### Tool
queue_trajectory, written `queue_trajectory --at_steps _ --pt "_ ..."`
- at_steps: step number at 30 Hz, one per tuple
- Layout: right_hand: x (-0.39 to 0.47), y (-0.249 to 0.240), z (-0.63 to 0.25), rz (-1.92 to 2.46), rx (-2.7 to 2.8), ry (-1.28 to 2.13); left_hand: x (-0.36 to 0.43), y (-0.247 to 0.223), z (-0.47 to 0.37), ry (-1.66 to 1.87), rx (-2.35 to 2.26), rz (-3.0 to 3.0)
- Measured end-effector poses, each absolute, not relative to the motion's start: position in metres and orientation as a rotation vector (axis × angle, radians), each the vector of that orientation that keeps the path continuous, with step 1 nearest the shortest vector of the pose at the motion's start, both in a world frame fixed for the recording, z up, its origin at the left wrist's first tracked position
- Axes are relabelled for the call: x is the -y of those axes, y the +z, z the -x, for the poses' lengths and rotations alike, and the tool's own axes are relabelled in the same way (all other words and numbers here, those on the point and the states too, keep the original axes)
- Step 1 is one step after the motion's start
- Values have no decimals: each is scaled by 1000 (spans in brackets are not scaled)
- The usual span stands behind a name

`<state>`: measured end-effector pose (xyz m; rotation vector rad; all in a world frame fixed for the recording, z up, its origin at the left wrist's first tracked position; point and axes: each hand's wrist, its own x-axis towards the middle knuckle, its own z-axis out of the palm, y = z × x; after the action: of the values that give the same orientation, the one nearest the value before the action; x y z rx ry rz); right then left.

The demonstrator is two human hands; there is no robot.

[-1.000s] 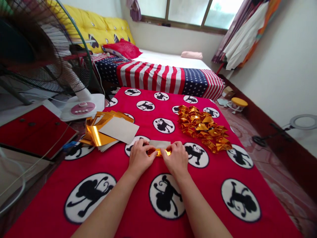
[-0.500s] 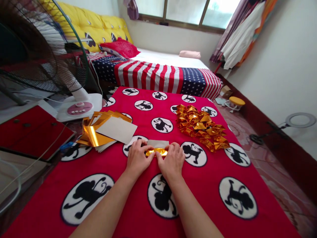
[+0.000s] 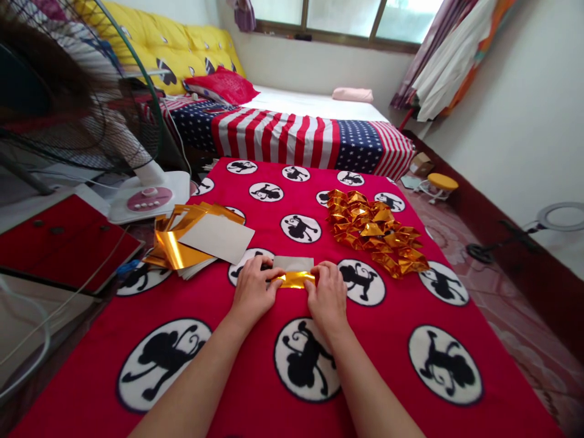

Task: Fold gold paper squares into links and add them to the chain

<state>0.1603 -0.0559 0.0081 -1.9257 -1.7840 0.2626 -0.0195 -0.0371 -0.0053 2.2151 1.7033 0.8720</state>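
A sheet of gold and grey paper [image 3: 296,280] lies partly folded on the red cloth, its gold strip toward me and its grey part behind. My left hand [image 3: 255,285] pinches the sheet's left end between thumb and fingers. At the right end, my right hand [image 3: 328,296] grips it the same way. Left of my hands sits a loose stack of gold sheets [image 3: 176,246], with a grey-backed sheet [image 3: 218,236] on top. Several folded gold pieces [image 3: 371,228] rest in rows at the right, beyond my right hand.
A fan [image 3: 148,198] stands at the left beside a red panel [image 3: 59,243]. The red cloth [image 3: 374,340] has monkey prints. Behind it is a bed [image 3: 292,137]; a yellow stool [image 3: 442,181] and ring-light stand [image 3: 561,216] are at the right.
My thumbs have moved apart, from the middle of the gold strip to its two ends, and more of the strip shows. The camera view has shifted slightly.
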Motion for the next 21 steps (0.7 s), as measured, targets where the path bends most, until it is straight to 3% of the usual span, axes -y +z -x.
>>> queue_trajectory --at_steps 15,21 --pt "57 11 -169 1814 1771 310 41 -3 14 906 -1777 -2181" --pt "81 19 -137 1663 1915 162 42 -2 14 905 -1787 -2173"
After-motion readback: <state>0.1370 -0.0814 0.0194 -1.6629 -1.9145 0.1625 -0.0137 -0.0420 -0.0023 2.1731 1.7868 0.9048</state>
